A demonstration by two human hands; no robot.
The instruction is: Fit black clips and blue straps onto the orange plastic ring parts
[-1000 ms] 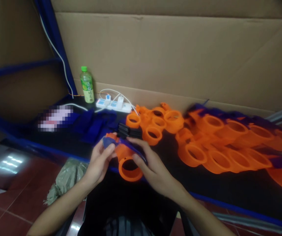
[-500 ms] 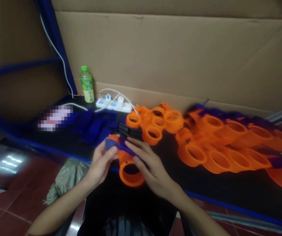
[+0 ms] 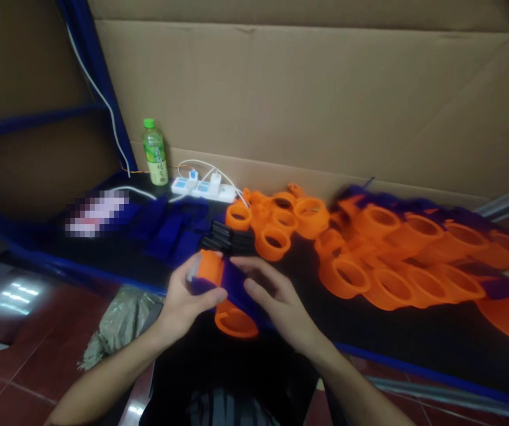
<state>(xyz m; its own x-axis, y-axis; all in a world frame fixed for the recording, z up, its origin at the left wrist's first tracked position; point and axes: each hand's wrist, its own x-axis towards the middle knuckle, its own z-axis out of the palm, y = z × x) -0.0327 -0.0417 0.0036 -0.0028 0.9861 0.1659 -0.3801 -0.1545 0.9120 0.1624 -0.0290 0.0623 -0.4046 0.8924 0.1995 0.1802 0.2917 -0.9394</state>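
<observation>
An orange plastic piece (image 3: 210, 267) with a ring-shaped end (image 3: 237, 324) is held over my lap, near the table's front edge. My left hand (image 3: 182, 300) grips its upper part, thumb laid across the front. A dark blue strap (image 3: 237, 287) wraps the piece and hangs along its right side, partly covering the ring. With fingers curled, my right hand (image 3: 287, 305) holds this strap at its right edge; the fingertips are slightly blurred. Just beyond the hands lie several black cylindrical pieces (image 3: 228, 238), and more blue straps (image 3: 170, 228) are spread to the left.
Orange ringed pieces (image 3: 274, 242) stand behind, and rows of them with blue straps (image 3: 390, 287) fill the right. A white power strip (image 3: 203, 189) with cables and a green-capped bottle (image 3: 154, 154) sit by the cardboard wall (image 3: 303, 94). A sack (image 3: 121, 322) lies below left.
The orange piece has turned in my hands, so its ring opening shows less. The blue strap now hangs lower along its right side. My right hand has shifted slightly right and down.
</observation>
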